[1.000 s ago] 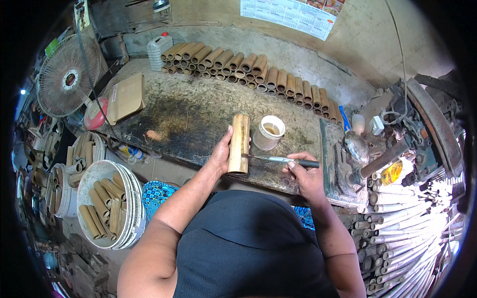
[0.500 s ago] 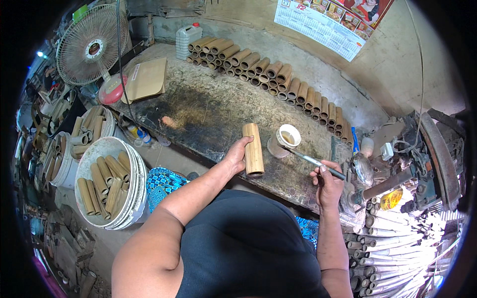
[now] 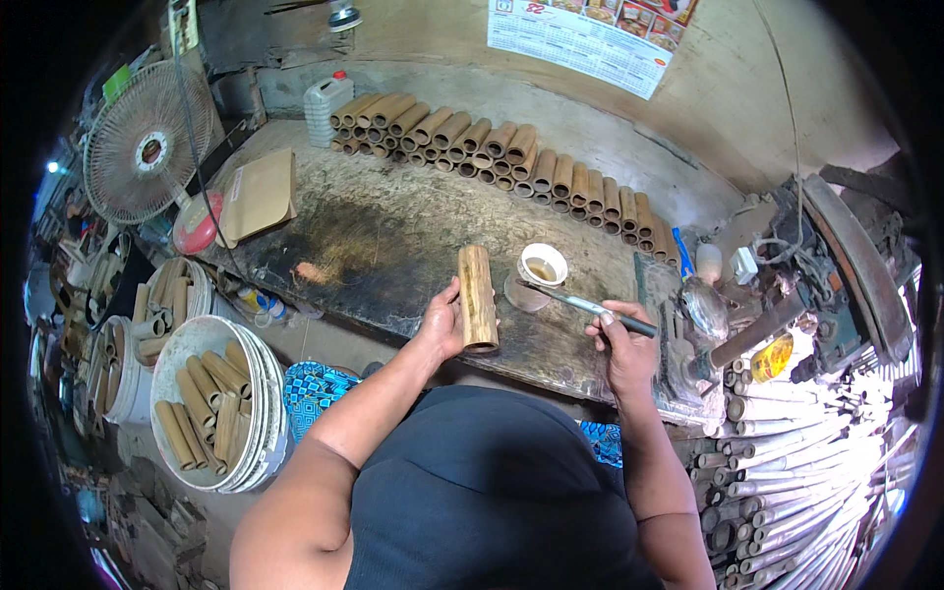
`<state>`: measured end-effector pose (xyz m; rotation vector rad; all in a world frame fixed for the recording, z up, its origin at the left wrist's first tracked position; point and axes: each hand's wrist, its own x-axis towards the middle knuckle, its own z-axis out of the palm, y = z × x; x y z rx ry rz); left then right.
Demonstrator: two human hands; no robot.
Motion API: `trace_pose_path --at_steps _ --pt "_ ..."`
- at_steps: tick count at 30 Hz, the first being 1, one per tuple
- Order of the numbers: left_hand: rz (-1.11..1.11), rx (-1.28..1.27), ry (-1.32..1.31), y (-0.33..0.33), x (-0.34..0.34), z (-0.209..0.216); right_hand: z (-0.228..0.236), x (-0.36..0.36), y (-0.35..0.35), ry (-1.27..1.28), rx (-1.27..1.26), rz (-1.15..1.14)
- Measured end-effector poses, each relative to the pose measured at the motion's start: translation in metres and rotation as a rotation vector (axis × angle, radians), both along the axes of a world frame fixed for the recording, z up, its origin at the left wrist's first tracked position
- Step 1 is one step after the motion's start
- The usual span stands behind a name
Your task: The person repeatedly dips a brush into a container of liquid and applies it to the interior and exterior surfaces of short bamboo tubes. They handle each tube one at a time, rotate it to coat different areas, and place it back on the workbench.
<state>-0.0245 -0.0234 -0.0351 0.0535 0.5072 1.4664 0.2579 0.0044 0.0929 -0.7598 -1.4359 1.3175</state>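
My left hand (image 3: 445, 320) is closed around a short bamboo tube (image 3: 477, 295), held upright over the bench's front edge, its hollow lower end facing me. The tube's face is mottled yellow-brown, and most of my fingers are hidden behind it. In my right hand (image 3: 626, 349) is a slim brush-like tool (image 3: 592, 306) with a dark handle and silvery shaft, gripped between thumb and fingers. Its tip reaches the near side of a white cup (image 3: 544, 265) holding brownish liquid; whether it touches the rim I cannot tell. The cup sits just right of the tube.
Stacked bamboo tubes (image 3: 501, 162) line the wall behind the worn bench (image 3: 383, 231). A plastic jug (image 3: 327, 110), brown folder (image 3: 258, 195) and fan (image 3: 147, 147) stand left. A bucket of tubes (image 3: 265, 393) is beside me; clutter and long bamboo poles (image 3: 787, 492) crowd the right.
The bamboo tube has been turned in my left hand, showing a more mottled side; my thumb no longer lies across its front. The brush stays by the cup. The whole view has shifted slightly.
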Motion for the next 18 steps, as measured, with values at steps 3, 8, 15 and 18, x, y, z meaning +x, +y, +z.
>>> trace_pose_path --at_steps 3,8,15,18 --pt "-0.074 0.055 -0.016 -0.002 0.001 0.003 0.002 -0.007 -0.001 -0.034 -0.022 -0.002" --pt "-0.149 0.160 -0.036 -0.007 0.007 0.012 0.009 -0.017 -0.002 -0.043 0.017 0.033" --pt "-0.111 0.141 0.220 -0.010 0.011 0.015 0.009 -0.014 -0.003 -0.115 -0.004 0.027" --pt "-0.137 0.155 0.148 -0.011 0.011 0.016 0.006 -0.015 -0.002 -0.104 -0.007 0.055"
